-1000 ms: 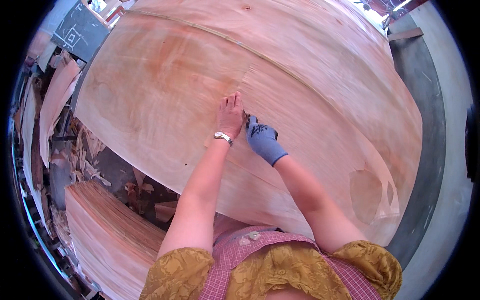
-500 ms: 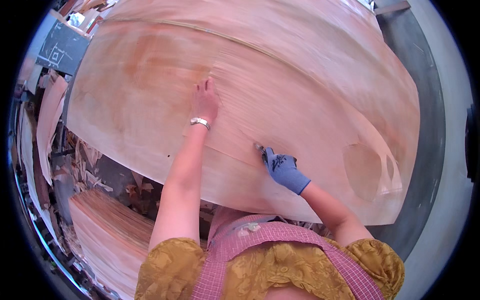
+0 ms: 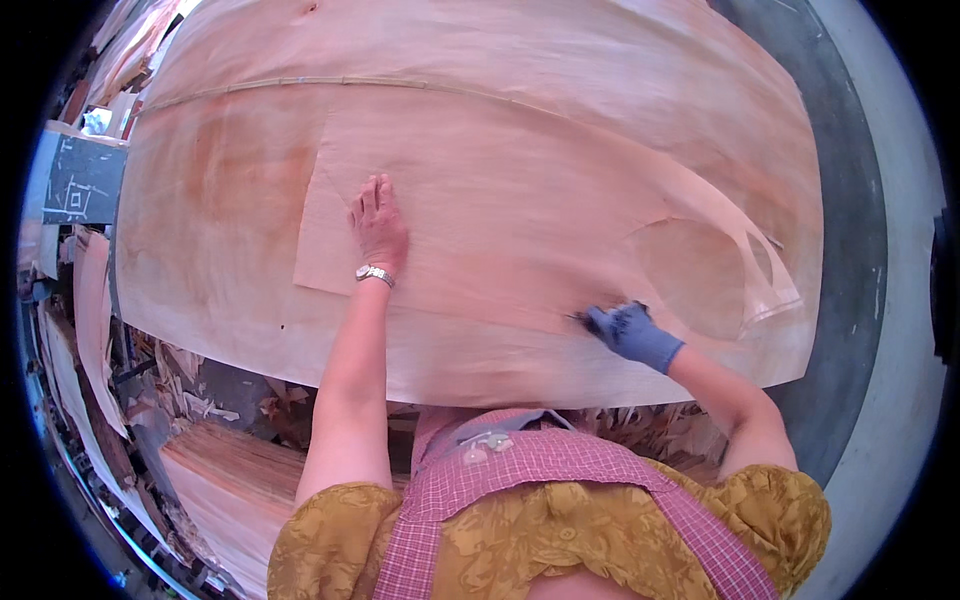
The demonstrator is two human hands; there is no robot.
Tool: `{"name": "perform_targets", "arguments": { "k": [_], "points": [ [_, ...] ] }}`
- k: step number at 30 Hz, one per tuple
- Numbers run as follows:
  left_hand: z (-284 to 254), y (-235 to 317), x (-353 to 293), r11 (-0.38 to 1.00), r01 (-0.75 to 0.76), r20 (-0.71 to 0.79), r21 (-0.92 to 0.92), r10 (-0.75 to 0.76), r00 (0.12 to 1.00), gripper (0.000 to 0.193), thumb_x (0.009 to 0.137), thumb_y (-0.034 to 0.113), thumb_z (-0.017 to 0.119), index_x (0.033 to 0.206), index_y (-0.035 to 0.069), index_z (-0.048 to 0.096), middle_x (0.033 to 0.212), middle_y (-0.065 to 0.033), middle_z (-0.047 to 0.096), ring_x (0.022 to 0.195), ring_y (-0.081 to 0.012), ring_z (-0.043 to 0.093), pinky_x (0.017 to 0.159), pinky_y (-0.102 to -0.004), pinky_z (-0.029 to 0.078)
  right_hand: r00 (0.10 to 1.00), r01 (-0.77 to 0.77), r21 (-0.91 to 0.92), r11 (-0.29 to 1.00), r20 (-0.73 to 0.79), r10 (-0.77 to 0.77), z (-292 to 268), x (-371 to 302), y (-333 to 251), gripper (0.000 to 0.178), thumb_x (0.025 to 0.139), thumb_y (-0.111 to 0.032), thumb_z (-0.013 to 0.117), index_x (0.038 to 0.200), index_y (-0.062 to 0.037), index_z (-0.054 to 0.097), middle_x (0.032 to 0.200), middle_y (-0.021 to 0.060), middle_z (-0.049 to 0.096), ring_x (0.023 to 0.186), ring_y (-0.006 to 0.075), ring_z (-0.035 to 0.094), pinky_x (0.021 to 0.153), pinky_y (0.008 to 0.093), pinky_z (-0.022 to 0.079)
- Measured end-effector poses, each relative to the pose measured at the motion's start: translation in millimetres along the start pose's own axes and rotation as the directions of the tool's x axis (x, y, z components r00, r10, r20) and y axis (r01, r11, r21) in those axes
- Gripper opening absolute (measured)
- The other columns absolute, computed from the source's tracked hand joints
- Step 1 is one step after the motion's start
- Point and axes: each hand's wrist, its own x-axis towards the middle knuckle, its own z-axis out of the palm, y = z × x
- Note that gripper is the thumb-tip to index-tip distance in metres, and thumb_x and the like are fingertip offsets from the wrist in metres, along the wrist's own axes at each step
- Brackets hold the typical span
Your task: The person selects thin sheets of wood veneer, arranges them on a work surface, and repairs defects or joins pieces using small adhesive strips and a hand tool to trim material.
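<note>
A large sheet of pale wood veneer (image 3: 210, 270) lies spread before me. On it rests a smaller veneer piece (image 3: 480, 180) with a straight left edge, tapering to the right. My bare left hand (image 3: 380, 228), a watch (image 3: 374, 273) at its wrist, lies flat on this piece near its left end, fingers stretched out. My right hand (image 3: 632, 332), in a blue glove with dark patches, is closed around a small knife (image 3: 578, 318). The knife's dark tip is by the piece's near edge, blurred by motion. A rounded gap (image 3: 695, 275) shows at the piece's right part.
A thin bamboo rod (image 3: 300, 84) lies across the far part of the veneer. A stack of veneer sheets (image 3: 235, 470) stands low at the near left, among torn scraps (image 3: 185, 375). A dark grey table edge (image 3: 850, 250) curves along the right.
My right hand has moved right with the knife. My left hand is a little further left and now lies flatter. The smaller veneer piece's left end shows more smoothly; the view has shifted.
</note>
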Motion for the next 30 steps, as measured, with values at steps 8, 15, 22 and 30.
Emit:
{"name": "perform_targets", "arguments": {
  "k": [8, 15, 22, 30],
  "points": [
    [1.9, -7.3, -1.7, 1.0, -0.019, -0.05, -0.003, 0.019, 0.999, 0.047, 0.088, 0.009, 0.05, 0.135, 0.008, 0.052, 0.139, -0.0098, 0.049, 0.126, -0.0282, 0.045, 0.102, -0.0455, 0.037, 0.988, -0.013, -0.391, 0.92, 0.135, 0.072, -20.8, -111.2, 110.5, 0.016, 0.095, -0.027, 0.055, 0.105, -0.0152, 0.06, 0.094, 0.0082, 0.065, 0.086, 0.0286, 0.066, 0.066, 0.048, 0.048],
    [3.8, -5.4, 1.3, 0.999, -0.046, -0.135, -0.019, 0.043, 0.99, 0.047, 0.086, 0.008, 0.051, 0.132, 0.002, 0.053, 0.134, -0.0137, 0.053, 0.122, -0.0305, 0.049, 0.107, -0.0469, 0.035, 0.919, 0.176, 0.087, 0.981, -0.371, -0.132, -112.9, 203.8, -8.2, 0.014, 0.096, -0.018, 0.054, 0.104, -0.0076, 0.057, 0.09, 0.0174, 0.065, 0.079, 0.0383, 0.063, 0.064, 0.0473, 0.05],
    [-10.3, -16.1, 14.8, 0.984, -0.035, 0.067, -0.175, 0.047, 0.997, 0.046, 0.085, 0.014, 0.058, 0.129, 0.001, 0.054, 0.128, -0.0146, 0.058, 0.119, -0.03, 0.051, 0.108, -0.0461, 0.036, 0.906, 0.332, -0.272, 0.903, -0.176, -0.386, -149.6, 456.8, -123.3, 0.022, 0.099, -0.032, 0.048, 0.105, -0.0122, 0.054, 0.089, 0.0139, 0.067, 0.083, 0.0331, 0.069, 0.064, 0.0458, 0.054],
    [-38.3, -84.1, 116.0, 0.973, -0.131, -0.035, -0.191, 0.126, 0.991, 0.085, 0.075, 0.026, 0.08, 0.145, 0.005, 0.037, 0.143, -0.0159, 0.046, 0.127, -0.0323, 0.049, 0.107, -0.0485, 0.038, 0.859, 0.485, -0.364, 0.795, 0.027, -0.511, -125.8, 506.5, -122.1, 0.012, 0.088, -0.022, 0.057, 0.095, -0.0152, 0.065, 0.086, 0.0112, 0.071, 0.078, 0.0284, 0.071, 0.06, 0.0449, 0.054]
  ]
}}
